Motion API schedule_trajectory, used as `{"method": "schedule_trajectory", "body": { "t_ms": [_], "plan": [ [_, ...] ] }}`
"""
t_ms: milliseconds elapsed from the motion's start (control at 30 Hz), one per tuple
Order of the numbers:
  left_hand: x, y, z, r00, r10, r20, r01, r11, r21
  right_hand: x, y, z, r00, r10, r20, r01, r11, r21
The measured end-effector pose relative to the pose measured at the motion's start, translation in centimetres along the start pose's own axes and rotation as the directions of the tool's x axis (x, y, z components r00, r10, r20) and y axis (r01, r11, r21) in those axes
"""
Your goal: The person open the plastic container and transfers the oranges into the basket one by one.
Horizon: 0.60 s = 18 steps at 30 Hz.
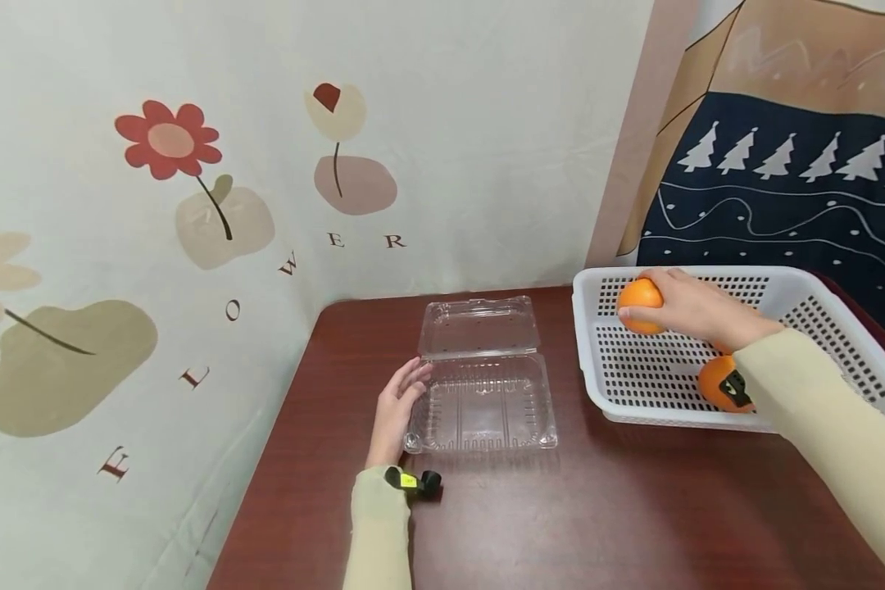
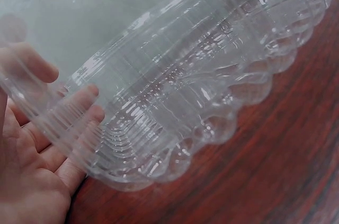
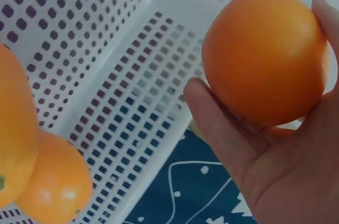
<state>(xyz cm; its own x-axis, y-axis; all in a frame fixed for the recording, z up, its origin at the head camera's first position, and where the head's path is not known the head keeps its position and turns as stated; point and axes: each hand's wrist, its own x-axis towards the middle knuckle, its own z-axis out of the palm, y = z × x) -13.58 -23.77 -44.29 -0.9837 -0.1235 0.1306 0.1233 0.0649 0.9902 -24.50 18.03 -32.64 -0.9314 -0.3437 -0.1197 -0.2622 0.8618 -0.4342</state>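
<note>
In the head view my right hand (image 1: 696, 307) grips an orange (image 1: 640, 305) over the left part of a white perforated basket (image 1: 597, 393). The right wrist view shows the orange (image 3: 265, 57) between thumb and fingers. Another orange (image 1: 723, 383) lies in the basket, partly behind my right sleeve; two oranges show at the left of the right wrist view. My left hand (image 1: 397, 406) rests at the left side of a clear plastic clamshell box (image 1: 487, 406), whose lid (image 1: 479, 328) is folded back. Relaxed left fingers (image 2: 79, 102) touch the box wall (image 2: 175, 113).
Box and basket stand on a dark red wooden table (image 1: 560, 516). Behind it hangs a pale cloth (image 1: 487, 147) with flower prints, and at the right a dark blue cloth (image 1: 782, 213) with white trees. A black wrist strap (image 1: 413, 481) sits on the left sleeve.
</note>
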Motion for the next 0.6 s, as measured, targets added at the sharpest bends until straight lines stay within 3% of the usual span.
{"method": "schedule_trajectory", "body": {
  "t_ms": [333, 600],
  "plan": [
    [0.0, 0.4, 0.1, 1.000, -0.005, 0.003, 0.005, 1.000, 0.011, 1.5, 0.9, 1.0, 0.999, -0.048, 0.007, 0.048, 0.997, -0.056],
    [0.0, 0.2, 0.0, 1.000, 0.005, 0.009, -0.005, 1.000, 0.004, 2.2, 1.7, 1.7, 0.998, -0.032, 0.053, 0.035, 0.998, -0.048]
  ]
}}
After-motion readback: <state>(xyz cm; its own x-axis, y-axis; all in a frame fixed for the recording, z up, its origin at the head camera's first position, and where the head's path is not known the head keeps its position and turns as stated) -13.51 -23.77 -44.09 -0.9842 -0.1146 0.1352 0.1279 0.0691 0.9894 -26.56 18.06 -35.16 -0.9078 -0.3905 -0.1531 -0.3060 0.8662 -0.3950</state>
